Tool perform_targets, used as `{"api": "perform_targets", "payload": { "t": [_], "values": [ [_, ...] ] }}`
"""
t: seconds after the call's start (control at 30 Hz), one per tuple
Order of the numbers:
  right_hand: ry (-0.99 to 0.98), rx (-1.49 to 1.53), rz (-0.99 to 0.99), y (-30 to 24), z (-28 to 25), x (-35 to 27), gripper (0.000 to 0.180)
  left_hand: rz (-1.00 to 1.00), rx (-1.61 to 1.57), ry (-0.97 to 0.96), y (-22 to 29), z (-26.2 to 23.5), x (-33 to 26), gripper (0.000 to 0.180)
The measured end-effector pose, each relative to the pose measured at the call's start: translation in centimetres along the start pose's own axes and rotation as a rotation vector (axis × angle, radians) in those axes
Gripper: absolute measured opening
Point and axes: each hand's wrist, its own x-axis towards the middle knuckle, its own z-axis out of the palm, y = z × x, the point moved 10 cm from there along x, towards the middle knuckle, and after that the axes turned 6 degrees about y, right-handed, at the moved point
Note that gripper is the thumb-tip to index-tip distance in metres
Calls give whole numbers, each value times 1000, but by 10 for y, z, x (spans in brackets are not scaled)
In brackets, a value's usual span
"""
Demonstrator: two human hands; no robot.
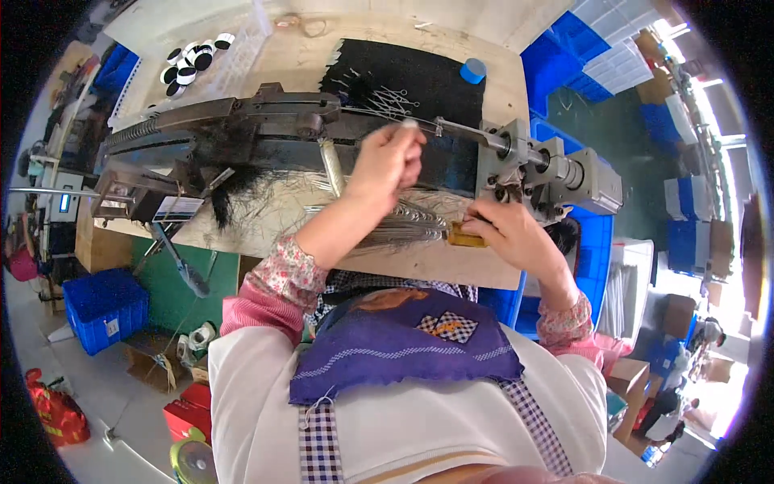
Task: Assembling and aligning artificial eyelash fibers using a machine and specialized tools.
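My left hand (391,157) is raised over the bench machine, its fingers closed in a pinch beside a thin metal rod (463,127). A small white spot shows at the fingertips; whatever they hold cannot be made out. Lower and to the right, my right hand (508,230) has its fingers bent together over a small yellow piece (466,235). That piece lies at the end of a bundle of bent metal wires (403,227). What the right fingertips pinch is hidden. On the right, the machine's grey motor and shaft (564,173) face a dark metal rail (266,121).
Several looped wire pieces (391,101) lie on a black cloth (443,81), near a blue round cap (472,71). Black-and-white round pieces (189,64) sit at the back left. Loose black bristles (234,194) litter the bench. Blue crates (105,310) stand around it.
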Motion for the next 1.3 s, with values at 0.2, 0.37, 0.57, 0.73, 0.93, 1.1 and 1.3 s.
{"api": "perform_targets", "payload": {
  "t": [0.2,0.37,0.57,0.73,0.93,1.1,1.3],
  "values": [
    [598,-138,-273,-43,-93,67,20,368,-35,228,35,-27,-7,24],
    [47,1,-315,-47,-9,162,25,322,11,193,34,-19,-9,22],
    [-32,281,-198,-44,-18,156,27,304,-45,192,33,-24,-13,24],
    [-225,555,6,-30,-13,165,28,212,-45,25,23,-7,-7,41],
    [143,-240,-505,-47,-43,165,33,62,-608,-122,33,17,-12,82],
    [437,-350,-259,-51,-76,141,39,-2,-825,-170,45,3,-16,89],
    [509,-293,-510,-100,-44,122,30,102,-1089,-782,57,15,-32,76]
  ]
}}
